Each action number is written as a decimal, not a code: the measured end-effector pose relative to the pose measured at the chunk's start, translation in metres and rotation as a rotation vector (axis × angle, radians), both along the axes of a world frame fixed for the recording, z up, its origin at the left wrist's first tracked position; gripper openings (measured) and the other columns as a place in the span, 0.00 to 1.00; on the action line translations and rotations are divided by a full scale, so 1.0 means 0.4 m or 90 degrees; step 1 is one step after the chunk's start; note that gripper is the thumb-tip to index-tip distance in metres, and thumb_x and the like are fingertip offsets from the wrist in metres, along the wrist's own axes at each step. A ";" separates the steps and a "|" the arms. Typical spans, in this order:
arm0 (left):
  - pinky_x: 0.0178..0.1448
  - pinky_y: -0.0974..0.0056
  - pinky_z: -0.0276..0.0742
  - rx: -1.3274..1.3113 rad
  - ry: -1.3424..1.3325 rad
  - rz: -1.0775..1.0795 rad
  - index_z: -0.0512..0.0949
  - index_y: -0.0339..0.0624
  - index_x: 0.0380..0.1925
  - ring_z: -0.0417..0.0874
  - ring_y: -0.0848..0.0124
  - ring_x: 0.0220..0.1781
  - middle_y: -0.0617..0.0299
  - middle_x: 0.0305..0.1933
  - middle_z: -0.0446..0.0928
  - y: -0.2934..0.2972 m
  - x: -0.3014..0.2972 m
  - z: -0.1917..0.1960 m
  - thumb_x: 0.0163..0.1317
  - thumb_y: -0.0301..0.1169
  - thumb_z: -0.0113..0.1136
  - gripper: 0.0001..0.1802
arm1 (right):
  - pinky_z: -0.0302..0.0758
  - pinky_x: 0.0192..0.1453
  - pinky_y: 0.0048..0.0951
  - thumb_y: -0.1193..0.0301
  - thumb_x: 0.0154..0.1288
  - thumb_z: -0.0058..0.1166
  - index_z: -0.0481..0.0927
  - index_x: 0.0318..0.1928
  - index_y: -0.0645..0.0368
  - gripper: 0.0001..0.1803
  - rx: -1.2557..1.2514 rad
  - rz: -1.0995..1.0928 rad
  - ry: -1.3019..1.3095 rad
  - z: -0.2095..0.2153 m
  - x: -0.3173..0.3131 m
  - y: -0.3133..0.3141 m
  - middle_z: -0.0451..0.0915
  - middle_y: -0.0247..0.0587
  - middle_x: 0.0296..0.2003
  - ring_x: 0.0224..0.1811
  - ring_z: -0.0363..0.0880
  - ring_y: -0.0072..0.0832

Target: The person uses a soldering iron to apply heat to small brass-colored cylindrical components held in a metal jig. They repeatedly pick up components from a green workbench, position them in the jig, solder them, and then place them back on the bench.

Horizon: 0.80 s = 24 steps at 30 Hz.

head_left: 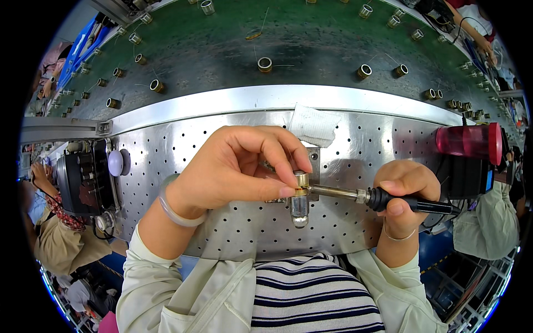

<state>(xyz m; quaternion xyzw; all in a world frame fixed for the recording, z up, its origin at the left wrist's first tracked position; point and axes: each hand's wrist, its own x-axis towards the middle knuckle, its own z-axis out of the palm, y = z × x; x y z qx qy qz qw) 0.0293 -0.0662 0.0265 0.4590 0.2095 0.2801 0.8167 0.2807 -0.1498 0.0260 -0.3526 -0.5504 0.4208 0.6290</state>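
Thumb and fingers of my left hand (239, 166) pinch a small metal cylinder (301, 179) with a brass-coloured band. It sits over a shiny rounded metal post (300, 211) above the perforated plate. My right hand (408, 191) is closed round the black handle of a soldering iron (338, 192). The iron's metal shaft points left, and its tip reaches the side of the cylinder at the band. Behind the cylinder a small metal block (314, 161) is partly hidden by my left fingers.
A folded white cloth (313, 123) lies behind my hands. A red translucent cylinder (469, 142) stands at right by a black box (472, 183); at left is a dark device with a lilac knob (115, 163). Beyond the metal rail, a green belt (211, 61) carries several similar cylinders. Other people work at both sides.
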 end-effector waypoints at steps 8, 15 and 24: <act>0.49 0.65 0.74 -0.032 0.026 -0.033 0.82 0.30 0.38 0.79 0.65 0.43 0.47 0.41 0.80 0.009 0.002 0.004 0.51 0.21 0.64 0.13 | 0.68 0.23 0.21 0.76 0.46 0.68 0.79 0.29 0.68 0.11 0.019 0.016 -0.019 0.000 0.007 0.004 0.78 0.43 0.21 0.19 0.74 0.26; 0.44 0.70 0.77 -0.068 0.017 -0.043 0.81 0.28 0.40 0.80 0.66 0.44 0.46 0.44 0.78 0.014 -0.003 0.012 0.49 0.21 0.66 0.15 | 0.69 0.23 0.21 0.76 0.46 0.68 0.79 0.29 0.68 0.12 0.020 0.021 -0.030 0.003 0.008 0.007 0.78 0.43 0.20 0.19 0.74 0.27; 0.43 0.70 0.79 -0.065 0.040 -0.043 0.80 0.27 0.39 0.81 0.67 0.42 0.46 0.42 0.78 0.013 0.006 0.009 0.46 0.15 0.67 0.16 | 0.66 0.21 0.21 0.75 0.50 0.66 0.77 0.28 0.68 0.11 0.041 0.001 -0.003 -0.001 0.005 0.009 0.76 0.43 0.19 0.17 0.72 0.25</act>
